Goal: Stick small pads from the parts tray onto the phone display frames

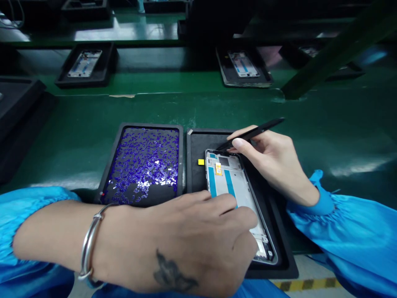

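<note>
The right hand (276, 159) grasps a thin black pair of tweezers (251, 133) between thumb and fingers, and the tip of it points down to the upper left corner of the phone frame (237, 194). This frame lies in a black tray (195, 165) on the green surface (325, 136), almost upright in the picture and a little tilted to the right at the bottom. The left hand (186, 244) rests on the lower half of the frame with its fingers (229, 207) pressed flat on it, so its grip is not clenched around anything. A small yellow piece (201, 162) lies in the tray, just beside the frame's left edge. To the left of this tray, touching it, stands a second tray (142, 165) full of small shiny blue parts. On the left wrist is a metal bracelet (89, 244). Both arms wear blue sleeves (356, 231). Further away on the surface lie two other trays with frames (85, 64).
</note>
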